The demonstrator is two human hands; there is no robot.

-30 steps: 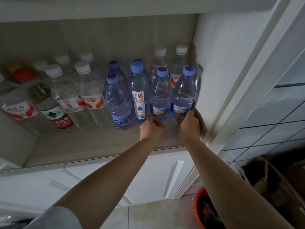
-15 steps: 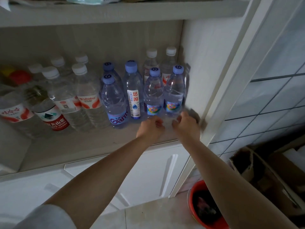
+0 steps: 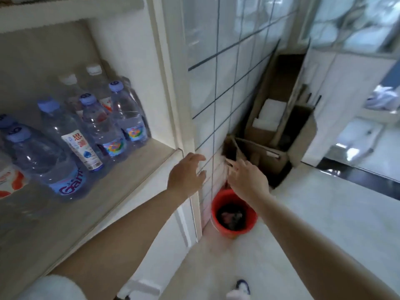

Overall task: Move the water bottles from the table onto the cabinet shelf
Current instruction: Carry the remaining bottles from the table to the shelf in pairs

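Several clear water bottles with blue or white caps stand on the cabinet shelf [image 3: 138, 167] at the left. Nearest the shelf's right wall are two blue-capped bottles with colourful labels [image 3: 127, 114] [image 3: 101, 126]. A larger bottle marked Ganten [image 3: 43, 161] stands nearer the front edge. My left hand [image 3: 186, 174] hangs in the air just right of the shelf's front corner, fingers loosely curled, holding nothing. My right hand [image 3: 246, 180] is beside it, further right, also empty with relaxed fingers. The table is out of view.
A tiled wall [image 3: 216, 87] rises right of the cabinet frame. On the floor below my hands stands a red bucket [image 3: 233, 211] with dark contents. Open cardboard boxes [image 3: 272, 131] lean in the corner. Pale floor extends to the right. A shoe [image 3: 241, 287] shows at the bottom.
Both hands have let go of the two colourful-label bottles and pulled back off the shelf to the right. The view has swung right toward the tiled wall and floor.
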